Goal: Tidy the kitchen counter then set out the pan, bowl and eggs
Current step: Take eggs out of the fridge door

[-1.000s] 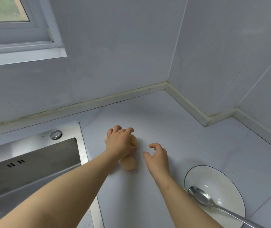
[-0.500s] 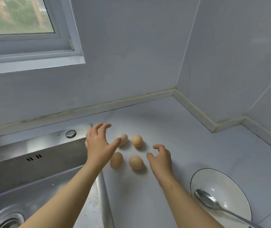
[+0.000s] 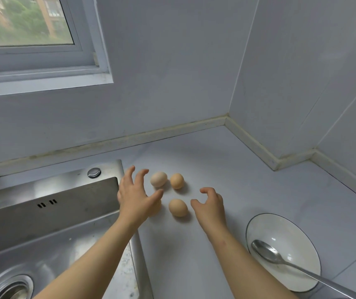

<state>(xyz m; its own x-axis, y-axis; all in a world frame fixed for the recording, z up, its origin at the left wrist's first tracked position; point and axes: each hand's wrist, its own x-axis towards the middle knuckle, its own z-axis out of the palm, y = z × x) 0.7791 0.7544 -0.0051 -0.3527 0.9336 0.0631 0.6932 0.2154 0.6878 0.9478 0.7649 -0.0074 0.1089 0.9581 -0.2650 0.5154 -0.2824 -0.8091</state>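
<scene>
Your eggs are out. Four of them lie in a loose cluster on the bench (image 3: 226, 169), close to the edge where it meets the sink (image 3: 49, 223). The pale egg (image 3: 159, 179) and a brown egg (image 3: 177, 180) lie toward the back wall, just beside each other. Another brown egg (image 3: 178, 207) lies nearer you, and the fourth egg (image 3: 157, 207) is mostly hidden under your left thumb.

Your left hand (image 3: 135, 196) hangs over the cluster's sink side with its fingers (image 3: 139, 180) spread wide, holding nothing. Your right hand (image 3: 211, 207) sits on the other side, fingers loosely curled, also holding nothing. I cannot tell whether either one touches an egg.

The bowl (image 3: 280, 229) stands toward the bench's near right, well apart from the eggs, with a spoon (image 3: 265, 252) resting inside. No pan is in view, so by my reckoning that part is left to do, and perhaps the spoon needs dealing with.

The bench is pale and smooth and runs into a tiled corner with a raised, grimy back strip. A window (image 3: 32, 29) sits above the steel sink.
</scene>
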